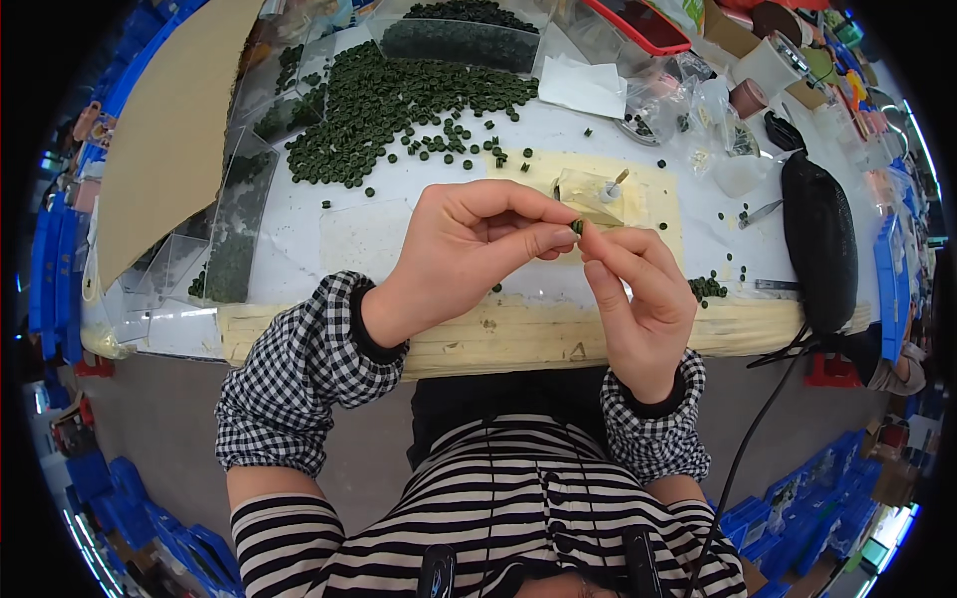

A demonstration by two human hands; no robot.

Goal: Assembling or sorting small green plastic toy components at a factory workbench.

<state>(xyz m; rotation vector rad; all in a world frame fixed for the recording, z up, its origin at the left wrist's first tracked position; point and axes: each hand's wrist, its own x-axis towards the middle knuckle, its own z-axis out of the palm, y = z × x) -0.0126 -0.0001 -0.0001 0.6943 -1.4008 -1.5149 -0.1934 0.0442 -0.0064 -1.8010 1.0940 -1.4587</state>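
Observation:
Over the front of the table, my left hand pinches a small dark green grooved part between thumb and forefinger. My right hand meets it from the other side, its fingers curled and a fingertip against the part. The right thumb lies lower, apart from the part. Just behind my hands stands a small fixture wrapped in cream tape, with a short brass-coloured pin sticking up from it. A large pile of similar green parts spreads over the white tabletop at the back left.
Clear plastic bins and a brown cardboard sheet line the left side. White paper and a red-edged phone lie at the back. A black pouch and tweezers are at the right. Cream tape covers the front edge.

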